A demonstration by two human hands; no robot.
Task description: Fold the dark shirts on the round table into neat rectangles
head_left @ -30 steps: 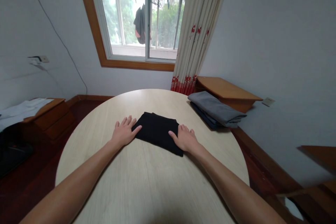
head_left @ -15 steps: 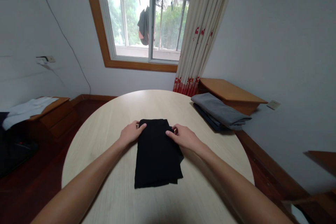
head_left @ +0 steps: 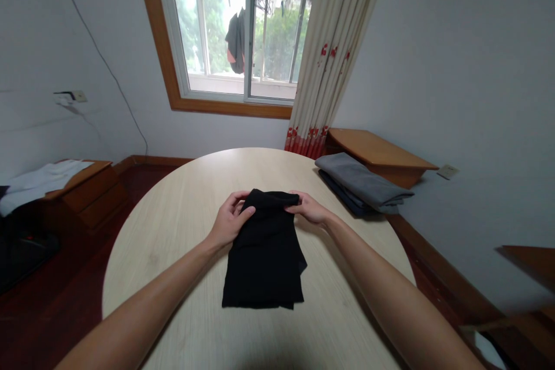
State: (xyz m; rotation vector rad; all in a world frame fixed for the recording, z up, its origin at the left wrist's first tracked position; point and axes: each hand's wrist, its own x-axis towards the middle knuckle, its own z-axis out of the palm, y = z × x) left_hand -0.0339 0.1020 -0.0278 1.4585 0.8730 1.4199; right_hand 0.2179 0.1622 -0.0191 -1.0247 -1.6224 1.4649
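Note:
A folded black garment lies on the round light-wood table in front of me; its exact kind does not show. My left hand grips its far left corner, thumb on top and fingers behind the cloth. At the far right corner my right hand pinches the cloth between thumb and fingers. The far edge is lifted a little and bunched between both hands. The near edge rests flat on the table, with a layer sticking out on the right side.
Folded grey and dark clothes are stacked at the table's right rear edge. Behind them is a wooden cabinet beside a curtain. A low wooden drawer unit with white cloth on it stands at the left.
The far edge of the black garment has been raised and bunched. My left hand has moved slightly right, and my right hand has shifted outward to the far right corner.

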